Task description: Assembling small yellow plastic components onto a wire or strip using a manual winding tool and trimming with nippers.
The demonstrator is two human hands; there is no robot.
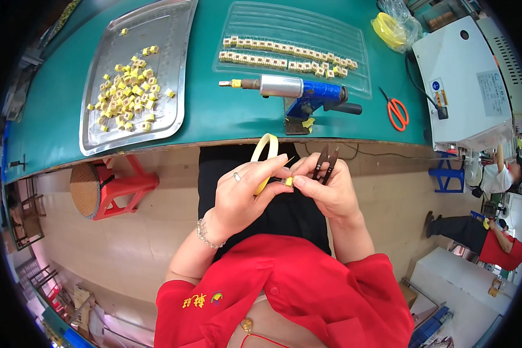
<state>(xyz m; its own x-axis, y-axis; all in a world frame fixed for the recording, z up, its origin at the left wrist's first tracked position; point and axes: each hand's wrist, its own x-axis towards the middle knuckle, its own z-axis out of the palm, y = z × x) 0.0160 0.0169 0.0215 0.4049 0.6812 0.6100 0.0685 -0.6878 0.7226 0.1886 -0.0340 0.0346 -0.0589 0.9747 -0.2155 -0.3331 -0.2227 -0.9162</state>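
Note:
My left hand (240, 191) is closed, its fingertips pinching a small yellow-taped coil part (289, 181). A ring of yellow tape (263, 148) hangs about that hand's fingers, rising above them. Close against it, my right hand (337, 194) is closed too, thumb and forefinger at the coil part. Dark tweezers (326, 165) stick up between the right fingers, two pointed arms apart. Just beyond the hands, a blue and silver winding tool (310, 93) is fixed at the table edge, with a yellow piece (236, 83) on its left tip.
On the green table (206, 110) lie a metal tray (174, 110) of loose yellow parts and a clear plastic tray (296, 23) with rows of parts. Orange-handled scissors (397, 113) lie near a white machine (464, 81). A red stool (127, 191) stands left; a person (499, 246) is far right.

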